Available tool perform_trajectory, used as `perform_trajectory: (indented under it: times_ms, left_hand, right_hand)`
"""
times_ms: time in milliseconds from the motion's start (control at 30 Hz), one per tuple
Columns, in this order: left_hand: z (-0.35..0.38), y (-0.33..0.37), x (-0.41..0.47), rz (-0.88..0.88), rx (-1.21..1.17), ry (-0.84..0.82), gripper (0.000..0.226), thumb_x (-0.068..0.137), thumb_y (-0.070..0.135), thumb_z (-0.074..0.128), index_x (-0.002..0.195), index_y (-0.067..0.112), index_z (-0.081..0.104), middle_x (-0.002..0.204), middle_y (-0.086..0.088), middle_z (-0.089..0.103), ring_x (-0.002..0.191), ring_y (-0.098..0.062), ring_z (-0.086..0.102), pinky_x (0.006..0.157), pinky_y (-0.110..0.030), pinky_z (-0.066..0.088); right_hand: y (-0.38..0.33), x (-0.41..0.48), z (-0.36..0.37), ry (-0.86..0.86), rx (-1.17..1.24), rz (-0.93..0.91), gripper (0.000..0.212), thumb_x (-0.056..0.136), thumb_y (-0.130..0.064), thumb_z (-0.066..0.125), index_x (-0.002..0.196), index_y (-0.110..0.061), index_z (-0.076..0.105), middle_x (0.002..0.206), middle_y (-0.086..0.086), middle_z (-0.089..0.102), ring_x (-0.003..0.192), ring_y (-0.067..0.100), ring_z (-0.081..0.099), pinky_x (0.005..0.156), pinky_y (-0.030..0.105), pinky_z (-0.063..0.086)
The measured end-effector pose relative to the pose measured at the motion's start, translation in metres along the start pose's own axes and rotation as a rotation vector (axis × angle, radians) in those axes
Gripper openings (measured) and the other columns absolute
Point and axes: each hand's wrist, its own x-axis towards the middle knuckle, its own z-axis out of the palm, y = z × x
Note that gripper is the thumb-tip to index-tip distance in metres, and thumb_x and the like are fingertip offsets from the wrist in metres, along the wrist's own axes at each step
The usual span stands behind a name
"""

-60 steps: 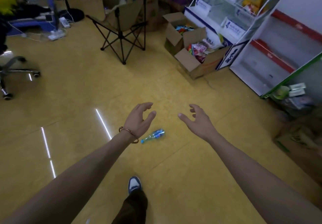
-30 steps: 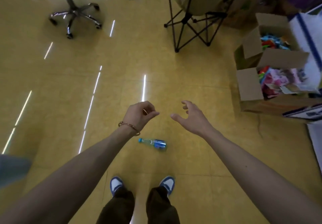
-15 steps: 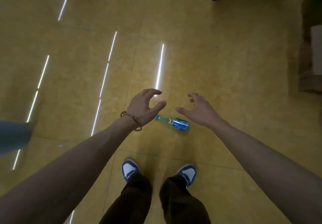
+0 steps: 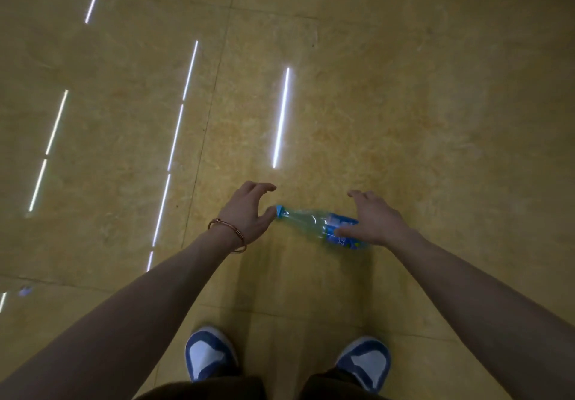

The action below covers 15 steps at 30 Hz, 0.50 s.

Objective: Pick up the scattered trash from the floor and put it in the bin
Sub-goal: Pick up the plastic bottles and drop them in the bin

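Note:
A clear plastic bottle (image 4: 311,220) with a blue cap and blue label lies on its side on the yellow floor, cap pointing left. My left hand (image 4: 247,210), a copper bangle on its wrist, hovers at the cap end with fingers spread and arched, thumb close to the cap. My right hand (image 4: 375,217) reaches over the label end, fingers spread, thumb lying across the label. Neither hand grips the bottle. No bin shows in the head view.
Glossy yellow floor tiles (image 4: 404,104) stretch ahead with bright strip-light reflections. My two blue-and-white shoes (image 4: 208,353) stand just behind the bottle. A small pale scrap (image 4: 25,290) lies on the floor at the far left.
The view has tilted down from the chairs and boxes to the floor. Both hands have dropped and closed in on the bottle, now at its two ends.

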Motion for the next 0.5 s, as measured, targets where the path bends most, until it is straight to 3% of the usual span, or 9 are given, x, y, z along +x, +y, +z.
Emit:
perform_trajectory:
  times_ms: [167,300,367,500]
  left_hand:
    - [0.017,-0.051,0.028,-0.013,0.083,-0.011,0.063,0.084,0.048,0.053,0.140,0.025,0.034,0.143,-0.004,0.036,0.130,-0.023,0.035,0.107,-0.038,0.035]
    - [0.014,-0.068,0.045,0.057,0.116,-0.026,0.088,0.065,0.071,0.028,0.142,0.028,0.029,0.145,-0.005,0.034,0.132,-0.025,0.033,0.108,-0.043,0.034]
    - [0.014,-0.073,0.051,0.097,0.121,-0.011,0.088,0.065,0.071,0.027,0.142,0.028,0.030,0.144,-0.005,0.036,0.131,-0.025,0.034,0.108,-0.040,0.033]
    - [0.016,-0.065,0.053,0.127,0.077,-0.007,0.085,0.067,0.069,0.029,0.141,0.028,0.032,0.143,-0.004,0.037,0.130,-0.023,0.035,0.105,-0.036,0.032]
  right_hand:
    - [0.000,0.046,0.039,-0.009,-0.108,-0.052,0.113,0.068,-0.061,0.072,0.151,-0.021,0.007,0.152,0.007,0.021,0.138,0.027,0.028,0.106,0.039,0.035]
    - [-0.003,0.068,0.061,-0.030,-0.118,-0.070,0.121,0.060,-0.062,0.077,0.150,-0.023,0.006,0.150,0.006,0.021,0.137,0.026,0.027,0.109,0.038,0.031]
    - [-0.004,0.074,0.073,-0.042,-0.175,-0.067,0.114,0.062,-0.057,0.078,0.147,-0.021,0.012,0.144,0.007,0.028,0.132,0.027,0.033,0.106,0.039,0.036]
    - [-0.007,0.074,0.084,-0.038,-0.215,-0.049,0.079,0.073,-0.040,0.073,0.134,-0.013,0.031,0.133,0.009,0.042,0.120,0.028,0.047,0.094,0.040,0.046]
